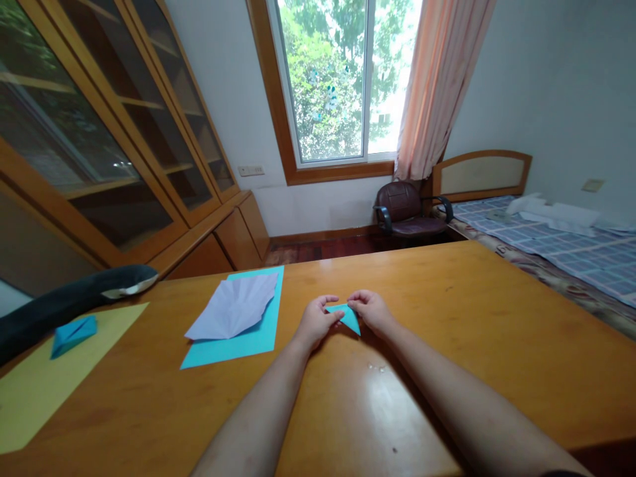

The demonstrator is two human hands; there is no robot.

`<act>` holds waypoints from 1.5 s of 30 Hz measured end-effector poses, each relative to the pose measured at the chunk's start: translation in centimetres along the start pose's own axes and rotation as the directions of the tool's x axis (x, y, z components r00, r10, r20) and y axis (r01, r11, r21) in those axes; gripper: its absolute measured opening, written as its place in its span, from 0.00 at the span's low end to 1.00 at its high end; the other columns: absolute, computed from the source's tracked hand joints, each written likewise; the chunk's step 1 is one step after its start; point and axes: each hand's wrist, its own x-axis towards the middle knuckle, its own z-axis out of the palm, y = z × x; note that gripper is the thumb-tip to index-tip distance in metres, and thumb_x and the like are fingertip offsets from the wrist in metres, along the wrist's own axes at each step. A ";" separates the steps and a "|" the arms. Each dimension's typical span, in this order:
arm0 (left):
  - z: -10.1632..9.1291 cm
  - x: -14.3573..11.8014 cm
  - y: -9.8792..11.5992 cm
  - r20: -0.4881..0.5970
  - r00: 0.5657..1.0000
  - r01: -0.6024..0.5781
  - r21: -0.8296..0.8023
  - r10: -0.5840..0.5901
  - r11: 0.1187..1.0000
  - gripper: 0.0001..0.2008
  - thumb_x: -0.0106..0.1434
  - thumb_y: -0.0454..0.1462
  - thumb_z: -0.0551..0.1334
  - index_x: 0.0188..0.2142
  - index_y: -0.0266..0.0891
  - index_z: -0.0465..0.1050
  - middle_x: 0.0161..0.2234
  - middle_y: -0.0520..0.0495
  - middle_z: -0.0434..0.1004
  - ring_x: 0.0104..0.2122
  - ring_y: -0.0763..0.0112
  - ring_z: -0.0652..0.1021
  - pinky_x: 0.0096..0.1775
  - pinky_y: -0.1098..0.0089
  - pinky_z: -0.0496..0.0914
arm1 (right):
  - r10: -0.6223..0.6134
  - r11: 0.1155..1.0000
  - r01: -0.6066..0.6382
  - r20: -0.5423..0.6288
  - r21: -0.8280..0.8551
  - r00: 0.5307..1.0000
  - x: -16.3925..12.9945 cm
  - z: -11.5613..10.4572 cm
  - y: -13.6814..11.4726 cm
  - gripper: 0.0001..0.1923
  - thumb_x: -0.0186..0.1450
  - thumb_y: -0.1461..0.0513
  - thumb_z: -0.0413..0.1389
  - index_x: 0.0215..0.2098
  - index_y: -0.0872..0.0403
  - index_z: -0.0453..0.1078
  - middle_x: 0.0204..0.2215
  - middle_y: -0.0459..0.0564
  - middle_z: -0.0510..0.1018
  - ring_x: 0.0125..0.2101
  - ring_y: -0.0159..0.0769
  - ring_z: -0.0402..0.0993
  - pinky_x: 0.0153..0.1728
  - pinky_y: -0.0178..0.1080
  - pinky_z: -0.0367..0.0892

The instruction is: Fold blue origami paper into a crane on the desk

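Note:
Between my two hands is a small folded piece of turquoise paper [350, 319], with one pointed corner hanging toward me. My left hand [318, 320] pinches its left side between thumb and fingers. At the upper right edge, the fingertips of my right hand [371, 309] close on the same paper. Both hands are just above the wooden table [447, 344]. Some of the folds are hidden behind my fingers.
Left of my hands, a creased pale-lilac sheet [233, 306] lies on a flat turquoise sheet [233, 352]. Farther left, a folded blue paper piece [74, 335] rests on a yellow sheet [54, 391], beside a dark stuffed object [74, 298]. A brown armchair [405, 209] stands beyond the table.

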 end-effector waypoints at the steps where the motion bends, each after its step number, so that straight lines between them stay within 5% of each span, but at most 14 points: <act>1: 0.1 0.0 0.0 -0.004 1.000 -0.006 -0.033 0.006 0.999 0.26 0.44 0.39 0.73 0.42 0.34 0.69 0.18 0.55 0.72 0.17 0.75 0.73 0.22 0.76 0.66 | -0.004 1.000 0.004 -0.009 0.006 1.000 0.0 0.0 0.0 0.11 0.44 0.57 0.62 0.23 0.55 0.71 0.16 0.42 0.72 0.19 0.28 0.64 0.23 0.33 0.59; 6: 0.4 -0.1 0.1 0.002 1.000 0.015 -0.298 -0.015 0.955 0.21 0.51 0.44 0.69 0.39 0.36 0.68 0.25 0.51 0.76 0.22 0.76 0.75 0.25 0.77 0.69 | -0.054 0.998 0.057 -0.126 0.021 0.991 0.3 -0.1 0.4 0.14 0.45 0.54 0.62 0.26 0.56 0.72 0.20 0.45 0.75 0.22 0.31 0.68 0.26 0.35 0.63; 10: 0.8 -0.3 -0.1 0.065 0.997 -0.017 -0.369 0.045 0.929 0.27 0.46 0.36 0.72 0.45 0.37 0.65 0.31 0.49 0.78 0.28 0.74 0.78 0.31 0.75 0.71 | -0.102 0.993 0.089 -0.193 -0.075 0.976 0.6 -0.1 0.9 0.14 0.48 0.52 0.60 0.23 0.55 0.70 0.19 0.45 0.73 0.21 0.32 0.67 0.24 0.35 0.64; 13: 1.1 -0.2 -0.5 0.087 0.991 -0.064 -0.340 0.099 0.938 0.31 0.44 0.32 0.72 0.47 0.38 0.64 0.37 0.46 0.77 0.29 0.72 0.78 0.31 0.74 0.71 | -0.130 0.980 0.097 -0.189 -0.175 0.973 0.7 0.2 1.3 0.14 0.50 0.52 0.57 0.21 0.55 0.68 0.18 0.45 0.72 0.20 0.31 0.65 0.21 0.34 0.62; 21: 1.6 0.3 -1.7 0.001 0.977 -0.212 -0.164 0.215 0.963 0.23 0.45 0.34 0.72 0.41 0.35 0.70 0.40 0.45 0.76 0.32 0.72 0.79 0.38 0.71 0.73 | -0.226 0.900 0.155 -0.133 -0.409 0.965 0.5 0.5 1.6 0.12 0.54 0.55 0.54 0.22 0.55 0.71 0.19 0.46 0.74 0.22 0.32 0.67 0.24 0.34 0.61; 28: 1.2 0.7 -1.8 -0.136 0.962 -0.242 -0.012 0.238 0.970 0.24 0.49 0.37 0.71 0.46 0.35 0.71 0.40 0.43 0.78 0.24 0.78 0.77 0.28 0.76 0.72 | -0.085 0.989 0.095 0.085 -0.113 0.993 0.2 0.7 1.7 0.17 0.55 0.53 0.57 0.33 0.57 0.76 0.22 0.47 0.77 0.19 0.29 0.64 0.20 0.32 0.60; 34: 0.9 0.6 -1.7 -0.105 0.966 -0.228 0.074 0.235 0.971 0.21 0.51 0.38 0.71 0.45 0.35 0.74 0.42 0.41 0.78 0.24 0.76 0.78 0.29 0.74 0.74 | -0.068 0.995 0.054 0.170 0.090 0.983 0.5 0.5 2.2 0.25 0.52 0.50 0.63 0.44 0.56 0.74 0.32 0.52 0.80 0.23 0.29 0.69 0.23 0.32 0.64; 41: 0.8 0.5 -1.9 -0.058 0.977 -0.206 0.021 0.207 0.978 0.23 0.50 0.37 0.70 0.47 0.34 0.74 0.45 0.39 0.77 0.25 0.75 0.78 0.33 0.70 0.77 | -0.103 0.994 0.105 0.200 -0.001 0.974 0.6 0.2 2.8 0.24 0.56 0.51 0.60 0.45 0.56 0.74 0.28 0.50 0.79 0.20 0.28 0.67 0.21 0.32 0.62; 45: 0.9 0.3 -1.6 -0.062 0.973 -0.215 0.077 0.220 0.973 0.22 0.50 0.34 0.69 0.47 0.33 0.75 0.45 0.39 0.78 0.26 0.75 0.79 0.35 0.72 0.76 | -0.213 0.964 0.242 0.222 -0.113 0.952 0.2 0.1 2.6 0.18 0.60 0.55 0.56 0.45 0.54 0.75 0.35 0.50 0.81 0.30 0.34 0.74 0.32 0.36 0.69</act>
